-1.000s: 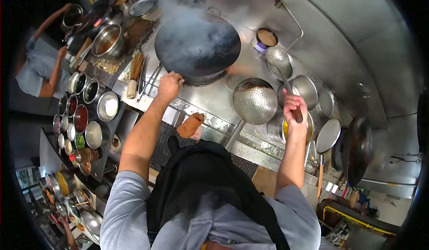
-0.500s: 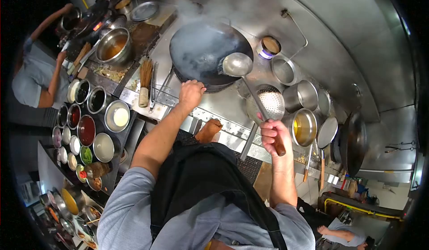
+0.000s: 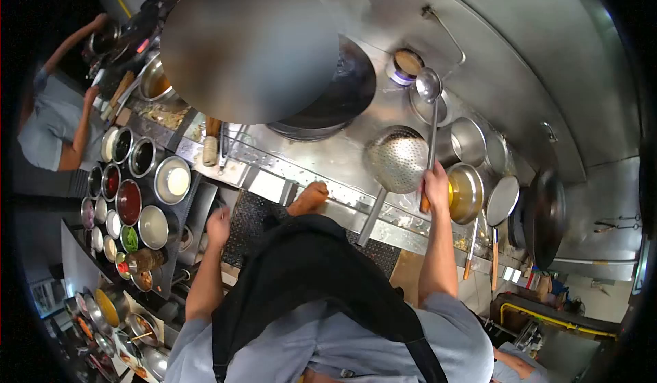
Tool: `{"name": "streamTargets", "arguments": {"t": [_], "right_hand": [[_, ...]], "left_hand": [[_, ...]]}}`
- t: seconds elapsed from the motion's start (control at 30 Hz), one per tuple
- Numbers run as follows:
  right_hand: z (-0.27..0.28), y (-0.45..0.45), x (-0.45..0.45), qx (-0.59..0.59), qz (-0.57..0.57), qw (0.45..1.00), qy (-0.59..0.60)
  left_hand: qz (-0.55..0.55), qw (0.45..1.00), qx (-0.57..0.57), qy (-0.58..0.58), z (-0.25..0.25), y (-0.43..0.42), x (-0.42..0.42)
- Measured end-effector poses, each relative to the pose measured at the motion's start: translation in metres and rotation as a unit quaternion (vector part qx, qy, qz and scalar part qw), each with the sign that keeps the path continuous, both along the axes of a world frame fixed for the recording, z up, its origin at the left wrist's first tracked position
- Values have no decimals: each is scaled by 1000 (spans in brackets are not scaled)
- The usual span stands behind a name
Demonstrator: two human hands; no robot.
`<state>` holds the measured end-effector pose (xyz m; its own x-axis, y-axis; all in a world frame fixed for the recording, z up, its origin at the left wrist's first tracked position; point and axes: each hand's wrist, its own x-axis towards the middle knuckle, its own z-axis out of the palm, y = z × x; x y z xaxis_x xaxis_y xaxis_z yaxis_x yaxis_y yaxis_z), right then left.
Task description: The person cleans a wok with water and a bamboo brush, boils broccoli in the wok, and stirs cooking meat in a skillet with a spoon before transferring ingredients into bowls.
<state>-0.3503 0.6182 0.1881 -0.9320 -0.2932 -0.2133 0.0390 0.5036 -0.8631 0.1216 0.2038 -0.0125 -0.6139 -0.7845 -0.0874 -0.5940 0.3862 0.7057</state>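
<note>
The person's right hand (image 3: 434, 184) is closed around the wooden handle of a long ladle (image 3: 433, 133). The ladle points away from the body, and its bowl is seen over a small metal pot (image 3: 443, 111) — whether these two touch, I cannot tell. Just beside this hand stands a pot of yellow liquid (image 3: 477, 198), and on its other side a perforated strainer (image 3: 397, 157) lies on the steel counter (image 3: 335, 154), with its handle toward the person. The left hand (image 3: 217, 225) is near the side counter (image 3: 200, 212), well apart from the wok (image 3: 352, 92); its fingers seem curled, but it is blurred, and I cannot tell if something is inside. Of the wok only a part is visible — a large blurred grey shape covers the rest. On the side counter many bowls (image 3: 153, 229) are standing close together, one with red sauce (image 3: 129, 201).
</note>
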Motion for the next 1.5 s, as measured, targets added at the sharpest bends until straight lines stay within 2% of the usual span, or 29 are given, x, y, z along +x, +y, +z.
{"name": "streamTargets", "arguments": {"t": [0.03, 0.07, 0.1, 0.13, 0.17, 0.23, 0.3, 0.33, 0.37, 0.43, 0.5, 0.53, 0.57, 0.63, 0.67, 0.7, 0.77, 0.8, 0.83, 0.97, 1.03, 1.13, 1.27, 1.33, 1.37, 1.4, 1.43, 1.47, 1.5], "right_hand": [[-10, 3, -22, 59, -16, 997, 42], [-36, 10, -53, 106, -19, 990, 88], [-56, 16, -82, 152, -19, 979, 133], [-76, 22, -108, 189, -18, 969, 159], [-88, 23, -127, 226, -15, 956, 185], [-115, 21, -172, 259, 23, 951, 168], [-141, 21, -214, 253, 91, 960, 80], [-140, 15, -220, 71, -13, 995, -72], [-134, 9, -223, -111, -118, 961, -224], [-104, 11, -225, -371, -216, 816, -388], [-124, 34, -235, -628, -156, 627, -434], [-122, 41, -238, -651, -113, 594, -460], [-122, 45, -234, -670, -72, 557, -485], [-95, 42, -207, -668, -135, 575, -453], [-86, 45, -198, -662, -121, 583, -455], [-77, 46, -188, -654, -104, 590, -463], [-37, 42, -141, -649, -98, 642, -396], [-28, 49, -133, -628, -66, 663, -402], [-25, 39, -134, -595, 1, 680, -428], [1, 27, -147, -591, 99, 658, -456], [19, -7, -115, -588, 115, 647, -472], [39, -59, -72, -573, 140, 618, -520], [41, -113, -26, -549, 181, 570, -584], [22, -142, -15, -404, 430, 776, -221], [7, -154, -11, -285, 527, 800, -15], [-5, -166, -4, -173, 570, 776, 207], [-18, -166, 7, -138, 529, 812, 203], [-32, -172, 20, -151, 457, 876, 27], [-37, -181, 41, -235, 225, 901, -287]], "left_hand": [[-58, 990, -45, -118, -48, 5, 63], [-155, 932, 0, -328, -125, 2, 138], [-193, 954, 26, -228, -131, 27, 186], [-209, 884, 9, -418, -135, 62, 233], [-314, 774, 23, -549, -121, 90, 260], [-208, 771, 189, -571, -104, 162, 286], [-181, 853, 99, -479, -90, 209, 295], [-176, 879, 75, -436, -85, 225, 294], [-175, 900, 45, -397, -79, 237, 291], [-152, 925, -6, -347, -72, 248, 274], [-87, 946, -18, -311, -70, 253, 250], [69, 945, 122, -296, -78, 250, 241], [221, 903, 258, -264, -87, 246, 234], [238, 926, 230, -183, -56, 238, 199], [274, 895, 302, -183, -58, 231, 193], [217, 937, 214, -171, -43, 228, 177], [144, 958, 161, -191, -19, 225, 147], [176, 952, 205, -143, -19, 223, 138], [200, 970, 114, -74, -50, 242, 153], [234, 968, 88, -15, -22, 249, 155], [289, 952, 100, 12, 40, 263, 172], [406, 902, 87, 119, 48, 275, 214], [478, 857, 56, 182, 70, 299, 291], [538, 818, 63, 193, 69, 323, 322], [566, 798, 66, 198, 70, 334, 335], [585, 789, 73, 175, 81, 348, 343], [600, 775, 68, 183, 71, 363, 353], [616, 762, 62, 191, 56, 379, 363], [631, 748, 56, 199, 46, 392, 370]]}}
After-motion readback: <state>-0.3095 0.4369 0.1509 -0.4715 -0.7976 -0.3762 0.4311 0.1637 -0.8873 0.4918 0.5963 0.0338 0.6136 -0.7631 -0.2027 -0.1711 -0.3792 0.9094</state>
